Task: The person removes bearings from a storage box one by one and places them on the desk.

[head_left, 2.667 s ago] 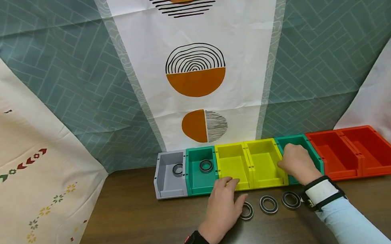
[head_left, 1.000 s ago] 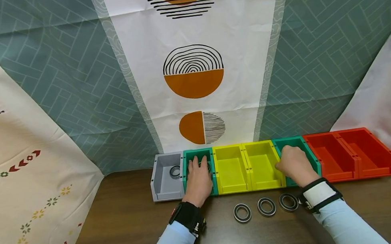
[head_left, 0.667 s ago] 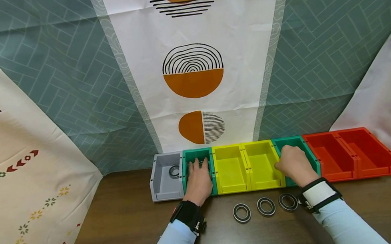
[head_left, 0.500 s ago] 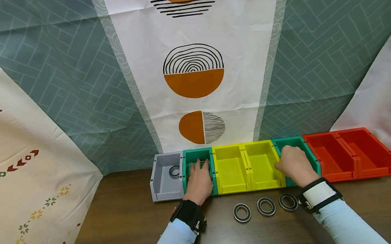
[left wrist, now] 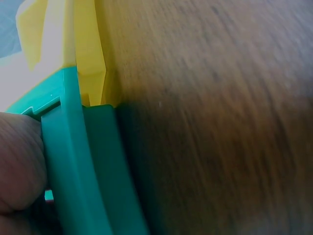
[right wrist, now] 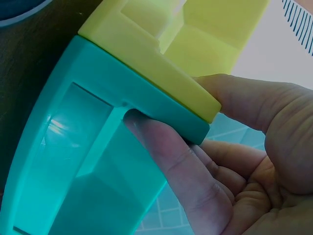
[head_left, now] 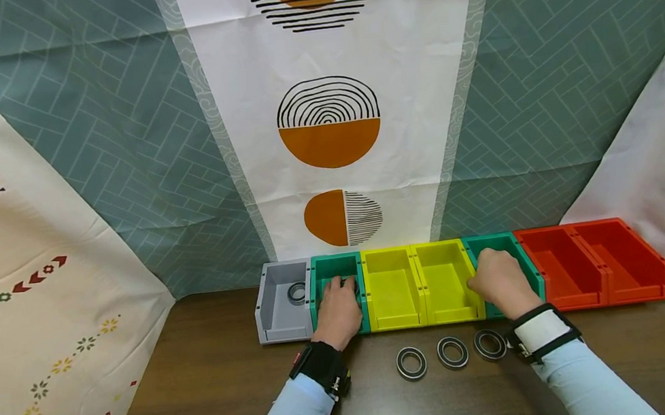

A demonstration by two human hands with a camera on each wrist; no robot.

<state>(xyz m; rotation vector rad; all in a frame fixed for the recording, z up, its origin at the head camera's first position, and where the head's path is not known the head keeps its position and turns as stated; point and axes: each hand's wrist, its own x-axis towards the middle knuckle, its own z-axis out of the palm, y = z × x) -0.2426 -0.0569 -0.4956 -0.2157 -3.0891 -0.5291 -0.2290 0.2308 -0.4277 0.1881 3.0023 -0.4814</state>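
My left hand (head_left: pixel 337 315) reaches into the left green bin (head_left: pixel 358 259), its fingertips right at a bearing (head_left: pixel 355 288) that they partly cover. I cannot tell whether the fingers pinch it. In the left wrist view, part of the hand shows inside the green bin wall (left wrist: pixel 73 161). My right hand (head_left: pixel 506 280) pinches two adjoining bin walls: in the right wrist view, the thumb lies on the yellow bin (right wrist: pixel 161 78) side and the index finger inside the right green bin (right wrist: pixel 58 132). In the head view, the grey bin (head_left: pixel 284 324) holds another bearing (head_left: pixel 290 294).
Two yellow bins stand between the green ones, with two red bins (head_left: pixel 634 293) at the right end. On the wooden table (head_left: pixel 217 385) before the bins lie three bearings, among them a left one (head_left: pixel 400 365) and a right one (head_left: pixel 480 345). Patterned cloths hang behind and beside.
My left hand has moved up and left from near the bearings on the table into the left green bin. Its fingertips have lately drawn back slightly. The right hand keeps its grip.
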